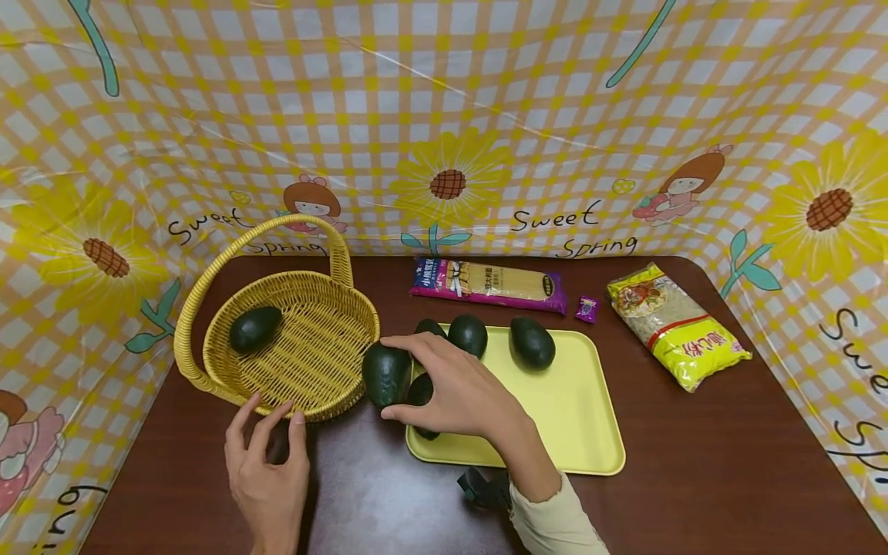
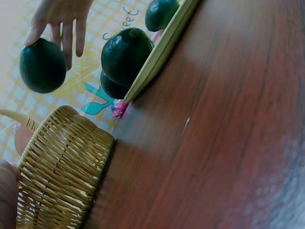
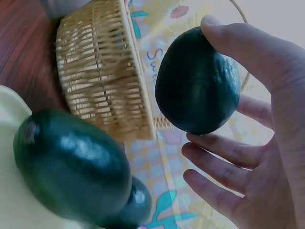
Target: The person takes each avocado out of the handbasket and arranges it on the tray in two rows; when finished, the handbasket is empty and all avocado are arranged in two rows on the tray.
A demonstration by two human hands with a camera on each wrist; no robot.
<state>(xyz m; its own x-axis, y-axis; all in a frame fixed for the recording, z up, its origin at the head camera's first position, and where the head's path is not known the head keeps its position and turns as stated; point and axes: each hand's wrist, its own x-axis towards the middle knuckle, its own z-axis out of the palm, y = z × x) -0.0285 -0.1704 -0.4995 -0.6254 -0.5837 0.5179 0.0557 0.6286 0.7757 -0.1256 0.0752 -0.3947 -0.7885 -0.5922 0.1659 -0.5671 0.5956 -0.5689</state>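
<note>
My right hand (image 1: 465, 389) pinches a dark green avocado (image 1: 385, 375) between thumb and fingers, beside the right rim of a yellow wicker basket (image 1: 315, 339). In the right wrist view this avocado (image 3: 196, 83) is held above the tabletop, apart from the basket. Another avocado (image 1: 255, 330) lies inside the basket on its left. Several more, such as one avocado (image 1: 532, 344), lie on a yellow tray (image 1: 569, 401); one is partly behind my right hand. My left hand (image 1: 267, 470) has its fingertips at the basket's front rim; firm contact cannot be made out.
Behind the tray lies a purple noodle packet (image 1: 492, 285), with a small purple wrapped piece (image 1: 586, 309) beside it. A yellow food bag (image 1: 680, 327) lies at the right. The basket's tall handle (image 1: 229, 254) arches over its left side. A patterned cloth (image 1: 444, 100) encloses the table.
</note>
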